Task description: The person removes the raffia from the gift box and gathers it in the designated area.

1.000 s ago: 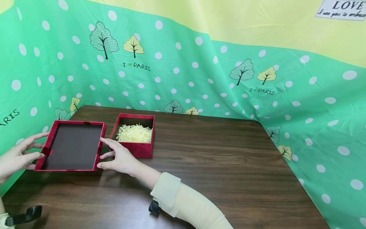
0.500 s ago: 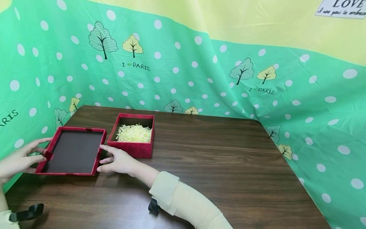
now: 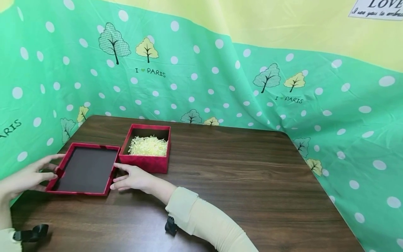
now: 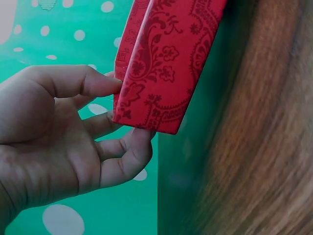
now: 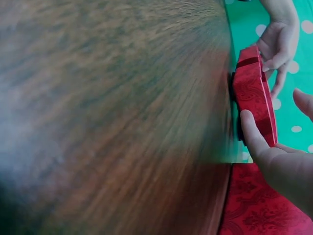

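A red patterned box lid (image 3: 89, 169) with a dark inside lies hollow side up at the table's left side. My left hand (image 3: 29, 176) grips its left edge. In the left wrist view, the thumb lies on the rim of the lid (image 4: 168, 54), with other fingers curled under the corner. My right hand (image 3: 135, 178) touches the lid's right wall with fairly straight fingers. One fingertip presses the outer wall in the right wrist view, while another finger (image 5: 304, 103) stands apart from it. Beside the lid stands the red box (image 3: 151, 164), holding pale yellow shredded paper (image 3: 148, 146).
The dark wooden table (image 3: 239, 182) stretches to the right. A green and yellow printed cloth (image 3: 195, 56) hangs behind it and along both sides. Black straps (image 3: 31, 233) sit on the wrists.
The lid has come down and nearer the tabletop, flatter than before, and shifted slightly right toward the box. Both hands have moved with it. The box has stayed put.
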The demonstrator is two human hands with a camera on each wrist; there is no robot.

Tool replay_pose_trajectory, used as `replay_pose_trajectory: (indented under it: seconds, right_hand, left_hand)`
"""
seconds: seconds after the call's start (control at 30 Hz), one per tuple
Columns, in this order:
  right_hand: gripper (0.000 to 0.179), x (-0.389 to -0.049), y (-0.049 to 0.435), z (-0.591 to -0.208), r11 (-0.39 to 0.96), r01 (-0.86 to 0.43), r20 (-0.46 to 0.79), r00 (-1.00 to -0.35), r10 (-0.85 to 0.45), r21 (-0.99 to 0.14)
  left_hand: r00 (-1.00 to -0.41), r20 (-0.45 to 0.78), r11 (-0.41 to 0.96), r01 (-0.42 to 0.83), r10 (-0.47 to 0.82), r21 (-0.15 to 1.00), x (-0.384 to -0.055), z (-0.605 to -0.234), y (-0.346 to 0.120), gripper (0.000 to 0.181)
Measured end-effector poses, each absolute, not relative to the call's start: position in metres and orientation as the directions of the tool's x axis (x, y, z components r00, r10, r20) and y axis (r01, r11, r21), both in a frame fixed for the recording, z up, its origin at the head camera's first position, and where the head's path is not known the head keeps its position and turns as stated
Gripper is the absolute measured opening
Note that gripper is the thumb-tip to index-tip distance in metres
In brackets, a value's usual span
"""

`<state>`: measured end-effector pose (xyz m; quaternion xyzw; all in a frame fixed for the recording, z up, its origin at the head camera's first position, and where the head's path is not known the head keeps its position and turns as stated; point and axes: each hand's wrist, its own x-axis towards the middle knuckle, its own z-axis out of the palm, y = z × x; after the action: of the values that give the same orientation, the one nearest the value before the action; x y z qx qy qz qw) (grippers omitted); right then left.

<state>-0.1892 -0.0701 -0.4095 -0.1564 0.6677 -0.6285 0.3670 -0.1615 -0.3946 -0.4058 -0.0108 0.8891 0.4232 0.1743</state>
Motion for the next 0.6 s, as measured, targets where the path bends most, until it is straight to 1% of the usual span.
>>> replay_pose_trajectory:
  seconds: [0.3,0.6]
  right_hand:
    - [0.071,-0.188,-0.071,-0.411,0.115,0.329,-0.315,-0.657,-0.685,-0.937]
    - [0.072,-0.189,-0.073,-0.416,0.103,0.35,-0.322,-0.655,-0.684,-0.931]
  left_hand:
    - [-0.901,-0.398,0.594,-0.226,0.174,0.772,-0.169,-0.409,-0.398,0.076]
    - [-0.844,-0.502,0.611,-0.299,0.189,0.733,-0.182,-0.404,-0.399,0.076]
